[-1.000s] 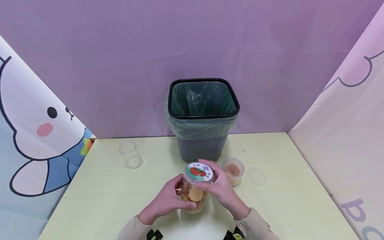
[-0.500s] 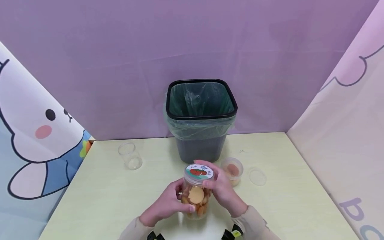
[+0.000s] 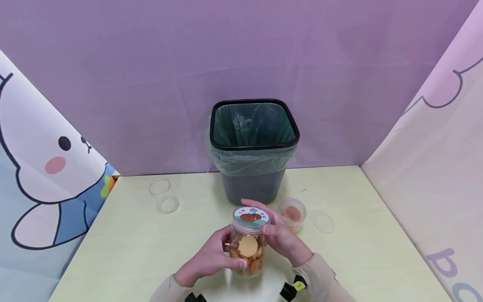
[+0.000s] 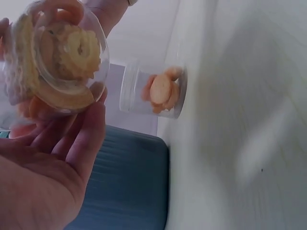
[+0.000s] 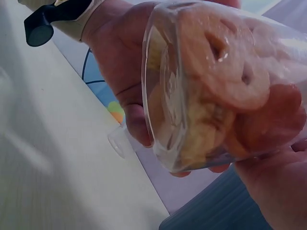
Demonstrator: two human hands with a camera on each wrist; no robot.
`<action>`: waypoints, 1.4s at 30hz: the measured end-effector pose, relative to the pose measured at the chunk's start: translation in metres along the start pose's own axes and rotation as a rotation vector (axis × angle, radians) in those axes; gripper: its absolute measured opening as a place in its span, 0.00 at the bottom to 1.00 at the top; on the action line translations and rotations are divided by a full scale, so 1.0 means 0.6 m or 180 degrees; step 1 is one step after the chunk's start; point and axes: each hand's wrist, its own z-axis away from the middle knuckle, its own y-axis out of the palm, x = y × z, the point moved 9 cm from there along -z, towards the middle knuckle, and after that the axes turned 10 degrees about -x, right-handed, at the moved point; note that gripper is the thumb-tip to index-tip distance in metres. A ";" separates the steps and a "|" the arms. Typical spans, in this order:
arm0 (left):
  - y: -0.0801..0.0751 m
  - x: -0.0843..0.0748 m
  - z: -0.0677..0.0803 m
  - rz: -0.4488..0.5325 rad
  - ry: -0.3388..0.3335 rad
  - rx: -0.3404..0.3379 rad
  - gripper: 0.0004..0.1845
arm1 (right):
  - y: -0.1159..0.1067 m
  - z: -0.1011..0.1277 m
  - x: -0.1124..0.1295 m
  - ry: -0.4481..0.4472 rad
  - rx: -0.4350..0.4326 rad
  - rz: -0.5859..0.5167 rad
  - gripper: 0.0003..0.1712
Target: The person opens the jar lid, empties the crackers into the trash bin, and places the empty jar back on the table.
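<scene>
Being held above the near edge of the pale green table is one clear plastic jar of cookies, lifted off the surface and tilted slightly, with round orange and yellow cookies showing through its wall. The jar's body is being gripped by the left hand, whose fingers are curling around the lower part from the left. The lid, a white round cap printed with red tomatoes, is being grasped by the right hand, its fingers wrapping the cap's rim from the right and behind. Both hands are thus closed on the one jar. In the left wrist view the jar's base is being seen from below, cradled by the fingers.

Three small clear containers are being counted on the table in all: the held jar, one open tub with cookies standing just right of the hands, and one empty clear jar well apart at the far left. One loose clear lid is lying flat just beside the open tub. One black waste bin, lined with a green bag, is standing at the table's far edge, behind the hands.
</scene>
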 end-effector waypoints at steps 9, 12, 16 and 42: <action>-0.022 0.000 0.000 -0.0272 0.0079 -0.0411 0.35 | -0.019 -0.002 -0.008 0.0003 -0.0350 0.0203 0.43; -0.032 0.002 0.000 -0.0363 0.0030 -0.0606 0.36 | -0.029 -0.003 -0.008 -0.0033 -0.0556 0.0321 0.40; -0.040 0.007 -0.001 -0.0425 -0.0029 -0.0792 0.38 | -0.039 -0.003 -0.006 -0.0123 -0.0789 0.0440 0.37; -0.038 0.007 -0.002 -0.1311 0.0133 -0.1085 0.45 | -0.045 -0.004 -0.018 -0.0029 -0.0933 0.0895 0.51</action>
